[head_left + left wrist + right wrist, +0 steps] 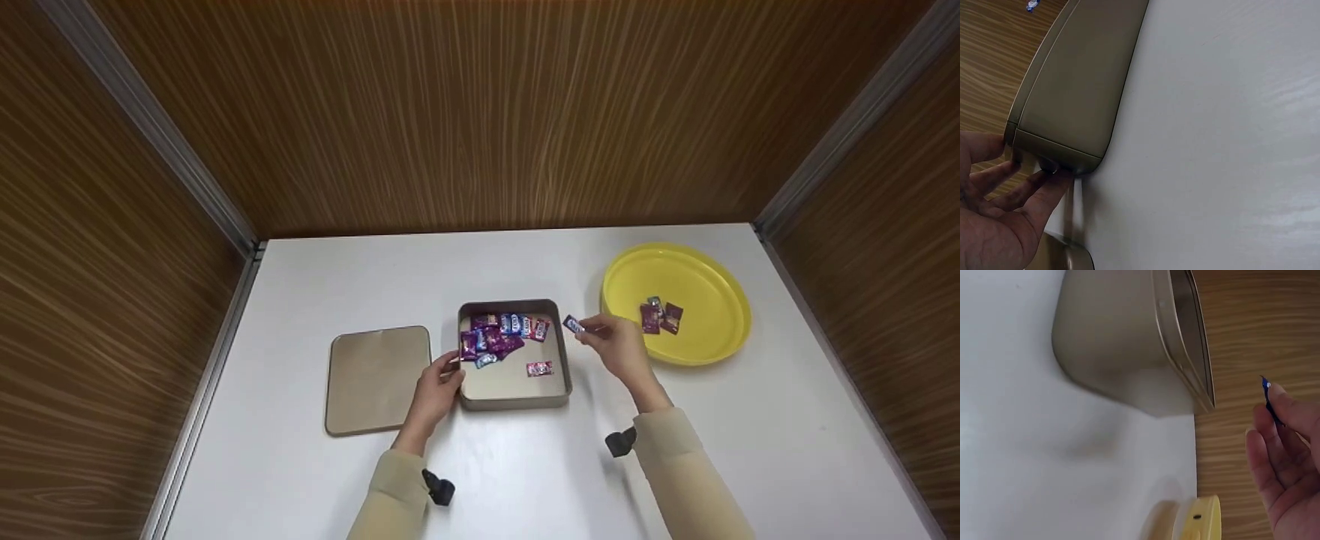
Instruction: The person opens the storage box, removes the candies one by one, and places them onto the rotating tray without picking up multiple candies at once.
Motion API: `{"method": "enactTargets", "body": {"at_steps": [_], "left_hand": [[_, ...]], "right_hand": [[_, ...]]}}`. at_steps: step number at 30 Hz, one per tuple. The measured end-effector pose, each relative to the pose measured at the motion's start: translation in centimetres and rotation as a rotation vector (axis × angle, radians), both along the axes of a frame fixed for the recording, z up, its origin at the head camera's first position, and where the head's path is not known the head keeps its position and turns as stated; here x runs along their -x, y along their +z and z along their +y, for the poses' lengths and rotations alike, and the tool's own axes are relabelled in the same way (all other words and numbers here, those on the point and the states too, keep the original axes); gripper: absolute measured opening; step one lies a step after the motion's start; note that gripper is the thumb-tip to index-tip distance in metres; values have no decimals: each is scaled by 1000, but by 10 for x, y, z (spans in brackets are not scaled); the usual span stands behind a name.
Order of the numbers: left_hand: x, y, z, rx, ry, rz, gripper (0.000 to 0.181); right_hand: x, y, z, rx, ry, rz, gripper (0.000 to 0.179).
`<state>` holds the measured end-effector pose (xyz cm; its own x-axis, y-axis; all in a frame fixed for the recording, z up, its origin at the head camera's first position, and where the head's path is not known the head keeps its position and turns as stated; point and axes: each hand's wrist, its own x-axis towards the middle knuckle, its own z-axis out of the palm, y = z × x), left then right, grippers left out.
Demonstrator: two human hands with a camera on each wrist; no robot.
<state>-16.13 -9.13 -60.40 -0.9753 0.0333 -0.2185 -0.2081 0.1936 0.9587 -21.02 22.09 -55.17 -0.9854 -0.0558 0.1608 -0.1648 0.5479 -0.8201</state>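
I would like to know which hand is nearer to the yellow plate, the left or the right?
Right. The right hand pinches a candy near the left edge of the plate; the left hand is farther, at the left side of the tin.

1. My head view looks forward and down at the tin [515, 403] from six o'clock, farthest off.
2. My left-wrist view, close, tipped sideways, has it at ten.
3. My right-wrist view, equally sideways, shares it, at twelve.
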Motion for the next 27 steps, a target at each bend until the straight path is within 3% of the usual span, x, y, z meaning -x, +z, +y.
{"method": "enactTargets", "body": {"at_steps": [8, 16, 20, 27], "left_hand": [[-1, 1, 1, -16, 2, 5, 44], [1, 3, 1, -2, 0, -10, 44], [1, 3, 2, 6, 4, -4, 44], [0, 2, 2, 3, 1, 2, 44]], "right_hand": [[8, -6, 42, -86, -207, 69, 13], [10, -10, 72, -84, -389, -131, 18], [14, -13, 79, -111, -404, -155, 17], [19, -16, 86, -144, -360, -206, 20]]}}
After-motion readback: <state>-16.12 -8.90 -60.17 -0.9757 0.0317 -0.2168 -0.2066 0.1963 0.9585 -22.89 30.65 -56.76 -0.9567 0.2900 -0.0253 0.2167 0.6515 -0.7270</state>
